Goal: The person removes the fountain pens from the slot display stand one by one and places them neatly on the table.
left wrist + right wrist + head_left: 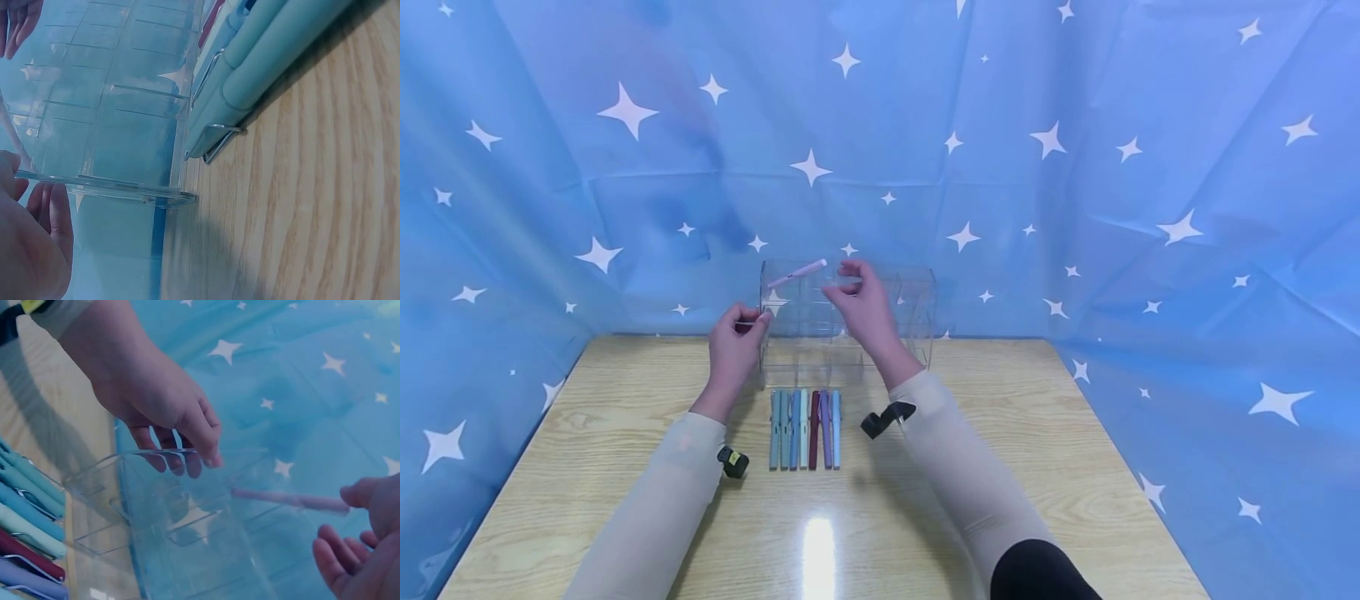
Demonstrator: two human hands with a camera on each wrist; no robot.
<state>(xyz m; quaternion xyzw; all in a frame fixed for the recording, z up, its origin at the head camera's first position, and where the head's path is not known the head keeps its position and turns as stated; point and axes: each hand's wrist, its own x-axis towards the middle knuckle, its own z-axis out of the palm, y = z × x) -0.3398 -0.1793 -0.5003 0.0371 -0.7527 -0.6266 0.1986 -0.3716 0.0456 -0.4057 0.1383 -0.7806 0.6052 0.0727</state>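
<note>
A clear plastic organizer with several compartments stands at the back of the table. My left hand grips its left side wall, thumb and fingers on either side of the panel edge. A pale lilac pen lies slanted at the organizer's upper left compartment, its right end raised. Just right of that end is my right hand, fingers loosely extended and apart from the pen in the head view. In the right wrist view, the right thumb is close to the pen's end; contact there is unclear.
Several capped pens in teal, blue, pale green, dark red and purple lie side by side in front of the organizer. A blue curtain with white stars hangs behind the wooden table.
</note>
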